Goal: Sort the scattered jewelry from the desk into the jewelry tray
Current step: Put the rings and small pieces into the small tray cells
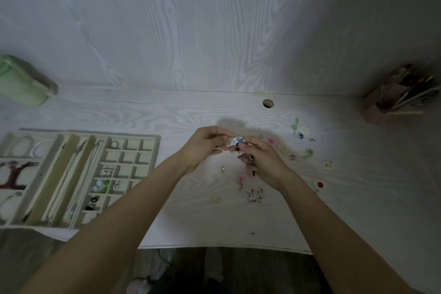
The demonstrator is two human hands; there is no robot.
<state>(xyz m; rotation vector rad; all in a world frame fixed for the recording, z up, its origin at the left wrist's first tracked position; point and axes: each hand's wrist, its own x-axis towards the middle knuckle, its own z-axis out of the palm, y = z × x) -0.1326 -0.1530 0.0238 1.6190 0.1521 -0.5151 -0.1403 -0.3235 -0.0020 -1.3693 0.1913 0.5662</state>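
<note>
Both hands, left (207, 144) and right (259, 160), pinch the small blue-and-white patterned earring (238, 141) (the compartmented beige jewelry tray (156, 141) lies leftward, nearer the left).

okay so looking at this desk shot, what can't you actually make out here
- Head view: the blue-and-white piece is mostly covered by the left hand and right hand.
- Scattered jewelry on the desk is too small and dim to identify.
- The jewelry tray is cut off by the frame's left edge.
</note>
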